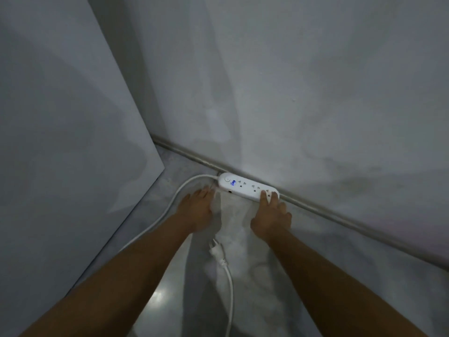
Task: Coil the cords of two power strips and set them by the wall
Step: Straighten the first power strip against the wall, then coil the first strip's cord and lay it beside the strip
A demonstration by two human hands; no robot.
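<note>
A white power strip (243,186) with a blue label lies on the floor against the foot of the wall. My right hand (271,215) rests its fingers on the strip's right end. My left hand (196,207) reaches toward the strip's left end, fingers spread near where the cord leaves it; whether it touches is unclear. The white cord (170,207) loops out leftward across the floor and passes under my left arm. A white plug (216,249) lies on the floor between my forearms, its cord (229,293) trailing toward the bottom edge. Only one strip is visible.
A grey wall (291,93) rises behind the strip with a conduit (340,220) along its base. A large pale panel (60,142) stands at the left. The floor (255,239) is glossy grey.
</note>
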